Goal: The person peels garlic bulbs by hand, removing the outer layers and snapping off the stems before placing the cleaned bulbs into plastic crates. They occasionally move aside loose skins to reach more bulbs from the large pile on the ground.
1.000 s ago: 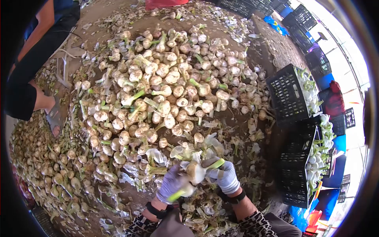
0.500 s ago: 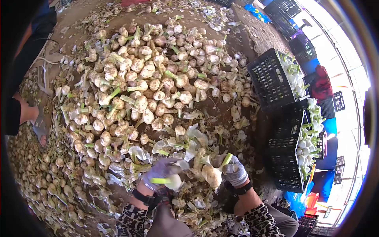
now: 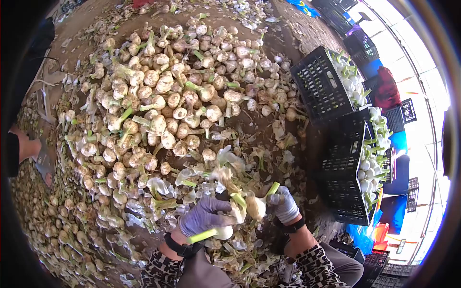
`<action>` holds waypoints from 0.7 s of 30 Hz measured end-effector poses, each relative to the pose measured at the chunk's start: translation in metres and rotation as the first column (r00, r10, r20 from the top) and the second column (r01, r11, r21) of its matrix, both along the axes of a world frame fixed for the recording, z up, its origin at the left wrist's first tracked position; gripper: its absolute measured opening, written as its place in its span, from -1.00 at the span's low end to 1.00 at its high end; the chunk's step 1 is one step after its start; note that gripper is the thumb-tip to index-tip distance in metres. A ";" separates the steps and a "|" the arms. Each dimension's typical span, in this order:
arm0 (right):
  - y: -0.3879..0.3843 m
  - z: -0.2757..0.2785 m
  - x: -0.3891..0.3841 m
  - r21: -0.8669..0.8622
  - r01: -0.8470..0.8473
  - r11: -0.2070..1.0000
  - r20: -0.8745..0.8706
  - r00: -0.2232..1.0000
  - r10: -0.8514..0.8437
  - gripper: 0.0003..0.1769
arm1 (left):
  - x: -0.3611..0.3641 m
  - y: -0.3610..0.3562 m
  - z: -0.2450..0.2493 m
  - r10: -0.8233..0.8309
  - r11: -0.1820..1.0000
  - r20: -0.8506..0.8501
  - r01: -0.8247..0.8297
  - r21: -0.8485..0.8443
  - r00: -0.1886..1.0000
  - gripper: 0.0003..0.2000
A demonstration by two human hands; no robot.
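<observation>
My left hand point(image 3: 205, 214), in a pale glove, is closed around a clean white garlic bulb point(image 3: 224, 233) whose green stem sticks out below the palm. Its fingertips also meet loose skin on a second, brownish garlic bulb point(image 3: 256, 208). That bulb hangs by its green stem point(image 3: 273, 188) from my right hand point(image 3: 284, 205), also gloved, with the fingers pinched on the stem. Torn papery skin point(image 3: 224, 176) stands blurred just above the fingers of my left hand. Beyond both hands spreads a heap of unpeeled garlic point(image 3: 165, 108).
Two black crates, a far one point(image 3: 322, 86) and a near one point(image 3: 342, 168), hold white garlic with stems on the right. Another person's foot point(image 3: 44, 158) is at the left edge. Peelings point(image 3: 240, 261) litter the ground around my legs. More crates and blue containers point(image 3: 394, 213) stand farther right.
My left hand has moved right and up to the bulb at my right hand, still holding the clean bulb. Skin now pulls away from the brownish bulb. The whole view has shifted slightly.
</observation>
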State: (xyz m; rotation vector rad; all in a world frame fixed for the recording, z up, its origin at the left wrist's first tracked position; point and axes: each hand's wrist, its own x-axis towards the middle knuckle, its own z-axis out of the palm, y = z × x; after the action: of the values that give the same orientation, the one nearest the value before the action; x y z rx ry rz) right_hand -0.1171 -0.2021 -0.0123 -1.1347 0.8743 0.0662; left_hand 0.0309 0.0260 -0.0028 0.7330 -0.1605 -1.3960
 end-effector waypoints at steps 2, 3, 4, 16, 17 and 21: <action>-0.010 -0.007 -0.010 0.156 -0.122 0.980 0.111 0.988 0.106 -0.61 | 0.002 -0.002 -0.015 -0.043 0.996 0.097 0.036 0.078 0.994 -0.69; -0.007 -0.002 -0.006 0.157 -0.119 0.980 0.112 0.988 0.102 -0.61 | 0.005 -0.005 -0.018 -0.021 0.994 0.087 0.012 0.105 0.996 -0.64; -0.002 0.006 0.000 0.157 -0.155 0.975 0.203 0.972 0.122 -0.62 | 0.006 -0.003 -0.034 -0.115 0.980 0.198 0.079 0.184 0.973 -0.58; 0.009 0.006 -0.004 0.129 -0.419 0.899 0.186 0.901 0.393 -0.54 | -0.011 -0.013 -0.038 -0.046 0.999 0.413 0.047 0.008 0.909 -0.83; 0.009 0.008 -0.002 0.068 -0.406 0.912 0.161 0.906 0.391 -0.54 | -0.009 -0.009 -0.040 -0.048 0.999 0.413 0.050 0.006 0.909 -0.83; 0.001 0.001 -0.003 0.075 -0.232 0.970 0.009 0.973 0.232 -0.62 | -0.005 -0.003 -0.007 0.036 0.998 0.176 -0.027 -0.055 0.984 -0.79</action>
State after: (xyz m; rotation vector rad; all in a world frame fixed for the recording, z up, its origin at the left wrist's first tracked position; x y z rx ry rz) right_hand -0.1201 -0.2012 -0.0114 -1.1618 0.7292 0.2900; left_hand 0.0257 0.0229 -0.0099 0.8130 -0.3225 -1.2915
